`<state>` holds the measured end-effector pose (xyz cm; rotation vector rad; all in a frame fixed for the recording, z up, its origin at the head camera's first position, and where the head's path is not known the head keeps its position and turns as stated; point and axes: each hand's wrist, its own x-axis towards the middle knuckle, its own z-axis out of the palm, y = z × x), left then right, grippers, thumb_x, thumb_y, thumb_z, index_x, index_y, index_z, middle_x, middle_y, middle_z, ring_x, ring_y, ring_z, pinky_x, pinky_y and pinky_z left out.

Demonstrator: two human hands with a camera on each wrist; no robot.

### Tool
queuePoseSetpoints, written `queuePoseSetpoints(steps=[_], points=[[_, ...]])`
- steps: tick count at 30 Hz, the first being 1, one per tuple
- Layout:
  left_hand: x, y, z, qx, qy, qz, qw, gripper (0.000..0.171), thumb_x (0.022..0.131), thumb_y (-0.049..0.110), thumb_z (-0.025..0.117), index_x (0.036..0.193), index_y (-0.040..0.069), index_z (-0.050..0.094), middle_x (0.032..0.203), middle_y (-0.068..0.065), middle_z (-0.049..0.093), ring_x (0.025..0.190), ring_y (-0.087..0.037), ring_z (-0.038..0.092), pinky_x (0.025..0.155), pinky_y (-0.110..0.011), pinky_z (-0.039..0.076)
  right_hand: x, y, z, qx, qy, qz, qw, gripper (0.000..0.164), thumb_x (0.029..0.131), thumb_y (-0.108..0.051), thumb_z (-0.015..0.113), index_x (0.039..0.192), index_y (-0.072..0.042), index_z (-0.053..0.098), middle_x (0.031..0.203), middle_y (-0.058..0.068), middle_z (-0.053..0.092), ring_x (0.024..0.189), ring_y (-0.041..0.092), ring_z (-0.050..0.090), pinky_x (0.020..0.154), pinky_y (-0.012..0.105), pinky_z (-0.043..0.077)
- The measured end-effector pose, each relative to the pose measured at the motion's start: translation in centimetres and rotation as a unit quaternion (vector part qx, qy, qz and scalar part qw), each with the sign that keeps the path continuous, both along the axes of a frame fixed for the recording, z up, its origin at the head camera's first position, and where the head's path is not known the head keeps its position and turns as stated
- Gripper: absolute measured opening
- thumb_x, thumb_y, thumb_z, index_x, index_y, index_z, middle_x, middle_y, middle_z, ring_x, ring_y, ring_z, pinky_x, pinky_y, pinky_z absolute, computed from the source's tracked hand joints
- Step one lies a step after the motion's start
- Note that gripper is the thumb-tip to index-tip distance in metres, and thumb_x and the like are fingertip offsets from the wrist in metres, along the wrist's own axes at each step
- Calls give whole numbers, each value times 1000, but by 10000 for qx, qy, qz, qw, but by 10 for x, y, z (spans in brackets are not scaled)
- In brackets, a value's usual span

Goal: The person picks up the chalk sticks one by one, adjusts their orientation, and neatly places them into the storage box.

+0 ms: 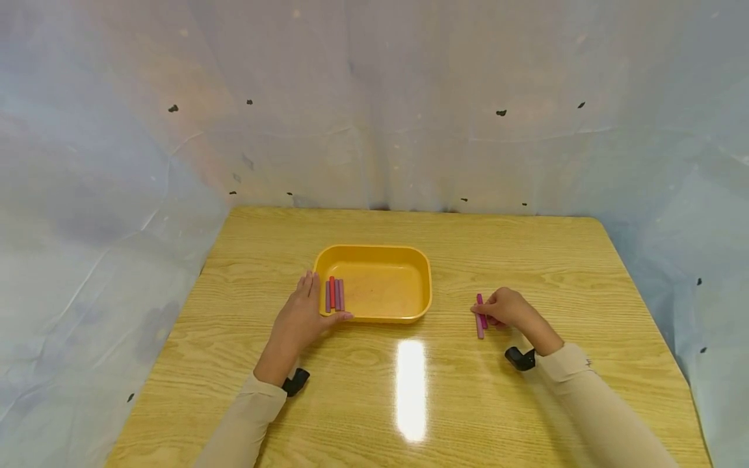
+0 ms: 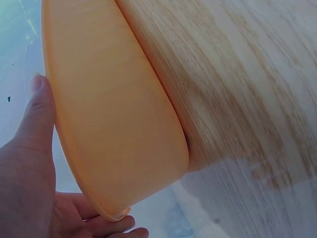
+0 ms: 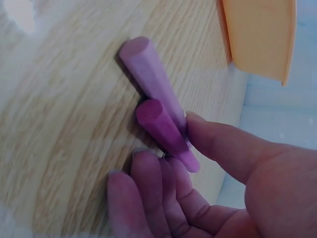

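A yellow plastic tray [image 1: 380, 319] stands on the wooden table, with several short sticks, purple ones and a red stick [image 1: 332, 292], lined up at its left end. My left hand [image 1: 300, 318] grips the tray's near left corner, the thumb along the front rim and the fingers at the left side; the left wrist view shows fingertips curling past the rim. To the right of the tray, my right hand [image 1: 508, 308] pinches two chalk-like sticks lying side by side. Its thumb touches the pale purple stick [image 3: 151, 72], and the fingers are at the magenta stick [image 3: 161, 124].
The wooden table [image 1: 456, 390] has rounded far corners and a bright light reflection in front of the tray. Pale plastic sheeting [image 1: 374, 117] with small dark marks hangs behind the table and at both sides.
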<state>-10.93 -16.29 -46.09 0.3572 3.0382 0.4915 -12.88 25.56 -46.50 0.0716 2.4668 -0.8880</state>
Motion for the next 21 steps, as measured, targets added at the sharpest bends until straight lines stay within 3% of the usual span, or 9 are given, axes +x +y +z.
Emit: queuePoseSetpoints(steps=[11, 21], points=[[0, 0, 1, 9, -6, -24, 10000, 118, 72, 81, 45, 146, -5, 14, 150, -26, 15, 137, -38, 18, 108, -47, 23, 1, -2, -3, 89, 205, -94, 9997, 35, 89, -33, 64, 67, -5, 67, 57, 4, 61, 49, 14, 55, 45, 25, 44], [1, 0, 2, -19, 37, -54, 10000, 116, 72, 80, 44, 146, -5, 16, 150, -25, 16, 136, -39, 19, 108, -48, 24, 2, -3, -3, 14, 274, -160, 9995, 34, 89, -32, 64, 69, -4, 68, 57, 5, 61, 48, 15, 52, 45, 26, 42]])
